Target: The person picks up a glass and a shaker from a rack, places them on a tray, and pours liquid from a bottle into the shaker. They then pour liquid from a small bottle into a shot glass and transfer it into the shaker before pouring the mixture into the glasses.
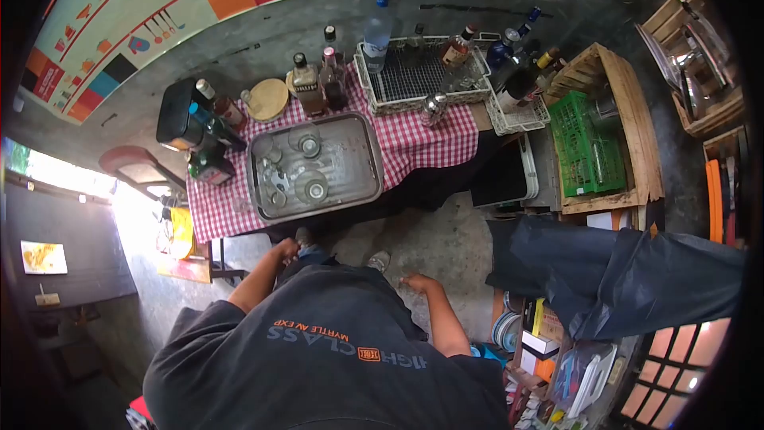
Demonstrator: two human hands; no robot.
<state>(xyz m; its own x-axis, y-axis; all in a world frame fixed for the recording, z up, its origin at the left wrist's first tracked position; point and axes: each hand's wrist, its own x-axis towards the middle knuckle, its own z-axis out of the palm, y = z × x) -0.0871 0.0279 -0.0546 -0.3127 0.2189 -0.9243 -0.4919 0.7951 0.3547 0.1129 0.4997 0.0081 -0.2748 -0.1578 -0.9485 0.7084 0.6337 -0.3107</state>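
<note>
I look straight down over my dark printed shirt (334,350) at a table with a red checked cloth (430,143). My left hand (285,252) hangs by my waist, fingers curled, nothing visible in it. My right hand (417,281) hangs at my other side, fingers loosely apart and empty. Both hands are well short of the table. A metal tray (374,161) on the cloth holds several glasses (311,188). Behind it stand several bottles (306,84) and a round wooden lid (268,99).
A white wire basket (422,73) with bottles sits at the table's back right, and a smaller wire rack (517,117) lies beside it. A green crate (587,151) rests in a wooden box (637,111) to the right. A dark tarp (629,271) covers things at the right. The floor is concrete (446,239).
</note>
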